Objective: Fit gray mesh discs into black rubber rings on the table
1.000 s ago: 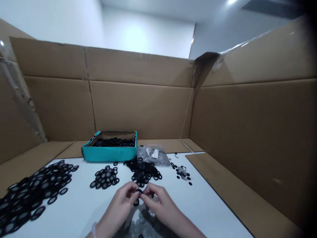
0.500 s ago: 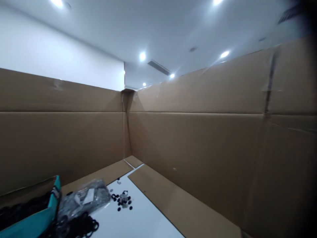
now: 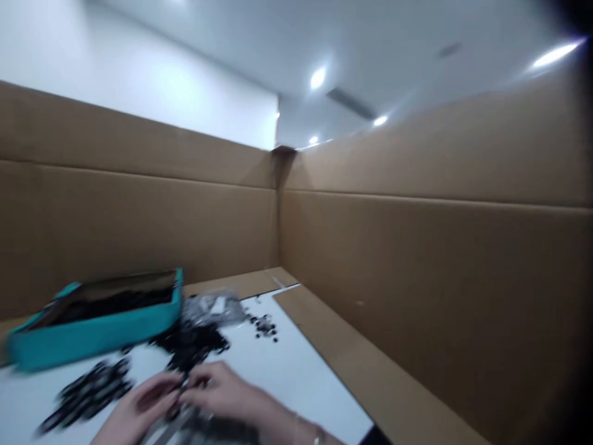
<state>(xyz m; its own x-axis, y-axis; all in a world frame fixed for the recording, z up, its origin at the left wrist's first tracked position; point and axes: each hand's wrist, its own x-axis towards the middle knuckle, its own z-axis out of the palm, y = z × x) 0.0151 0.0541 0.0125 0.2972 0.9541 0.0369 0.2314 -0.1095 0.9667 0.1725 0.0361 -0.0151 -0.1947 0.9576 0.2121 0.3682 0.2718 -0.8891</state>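
The picture is smeared by head motion. My left hand [image 3: 141,405] and my right hand [image 3: 217,389] meet fingertip to fingertip low on the white table [image 3: 296,377]. Their fingers are curled together around something small and dark that I cannot make out. Just beyond them lies a pile of black rings [image 3: 189,343]. Another heap of black rings [image 3: 88,392] lies to the left of my left hand.
A teal box [image 3: 92,334] holding black rings stands at the back left. A clear plastic bag [image 3: 213,309] lies beside it, with a few loose black pieces [image 3: 264,326] further right. Tall cardboard walls [image 3: 417,266] enclose the table at the back and right.
The camera swung up and right, losing the hands half a second ago, and has now dropped back left. Both hands are in view again, still together near the black rings.
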